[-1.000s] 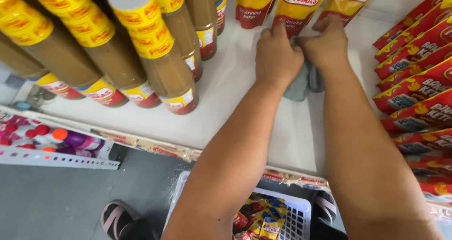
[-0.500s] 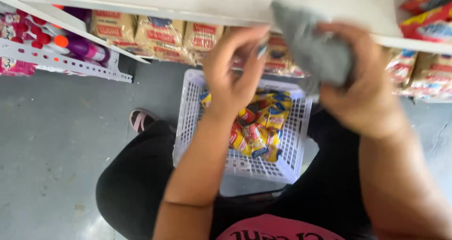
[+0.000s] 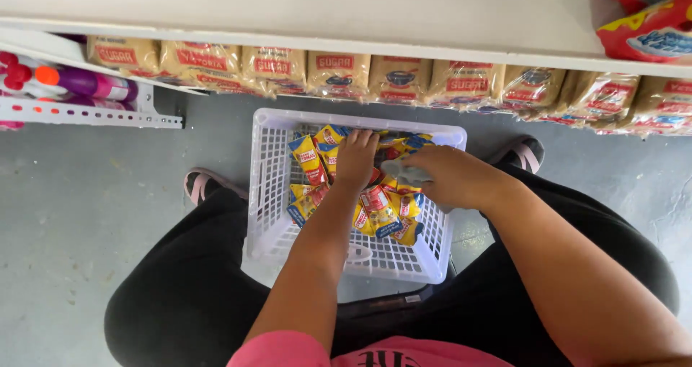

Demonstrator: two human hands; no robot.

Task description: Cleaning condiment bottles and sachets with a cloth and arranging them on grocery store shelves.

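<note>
Left hand (image 3: 355, 158) fingers down on yellow-red sachets (image 3: 380, 210), far half of white basket (image 3: 270, 194); grip unclear. Right hand (image 3: 450, 176) clenched around grey cloth (image 3: 404, 171), over basket's right side. Basket on grey floor (image 3: 86, 216) between feet. Sugar bags (image 3: 335, 75) line low shelf beyond.

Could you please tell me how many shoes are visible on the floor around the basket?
2. The left shoe is on the floor just left of the white basket. The right shoe is beyond its far right corner. The person's legs partly hide both.
</note>
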